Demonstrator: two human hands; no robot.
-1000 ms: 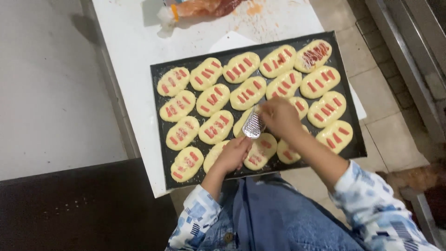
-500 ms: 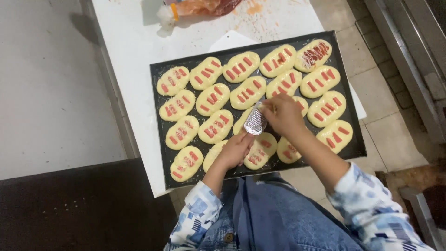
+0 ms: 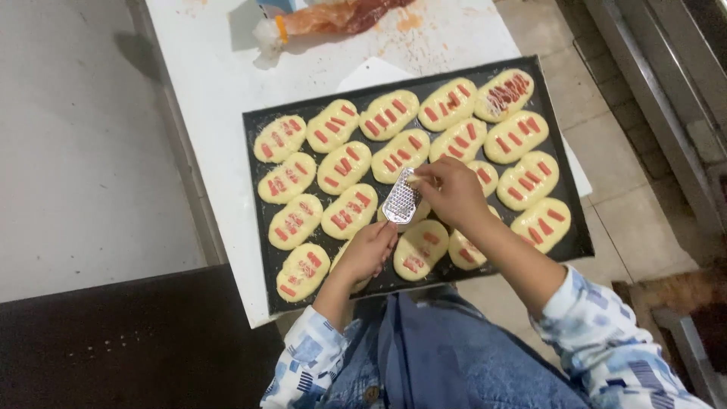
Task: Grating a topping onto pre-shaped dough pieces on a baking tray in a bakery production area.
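Small metal grater [image 3: 401,203], tilted over the middle of the black baking tray [image 3: 257,197], gripped at its lower end by the closed fingers of the left hand [image 3: 366,254] and now slightly farther left over the rolls than half a second ago. Pale bit pinched between the closed fingertips of the right hand [image 3: 451,191], pressed against the grater's top edge. Rows of sausage-topped dough rolls [image 3: 344,167] packed close, white table [image 3: 227,83] free beyond the tray's far rim.
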